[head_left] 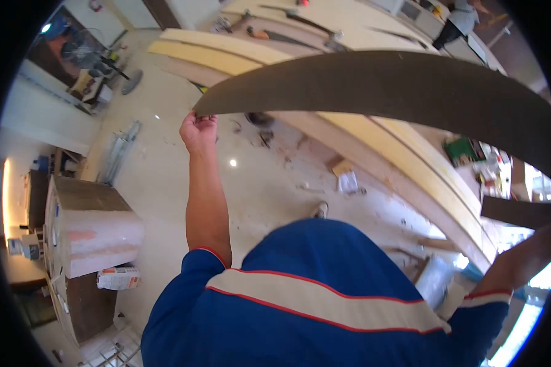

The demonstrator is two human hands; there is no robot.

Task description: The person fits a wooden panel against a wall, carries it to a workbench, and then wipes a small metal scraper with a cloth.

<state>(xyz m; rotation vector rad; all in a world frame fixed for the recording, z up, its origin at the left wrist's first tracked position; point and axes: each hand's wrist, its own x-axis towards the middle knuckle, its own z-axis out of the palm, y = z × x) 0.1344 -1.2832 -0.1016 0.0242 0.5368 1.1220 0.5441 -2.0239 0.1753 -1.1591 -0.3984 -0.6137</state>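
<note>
A long dark brown board [361, 82] stretches across the upper view, its outline bowed by the lens. My left hand [201, 130] pinches its left end, fingers curled at the lower edge. On the far right, my right forearm [517, 263] reaches up toward the board's other end. The hand on that arm is lost in the dark border of the view. Behind the board lie long pale yellow planks [373, 140], partly covered by it.
Hand saws [284, 40] lie on the worktop at the back. A wooden cabinet box [98, 235] stands at left, with a paper bag [118, 278] beside it. Scraps litter the floor. A fan [86, 52] stands back left; another person [462, 24] is at upper right.
</note>
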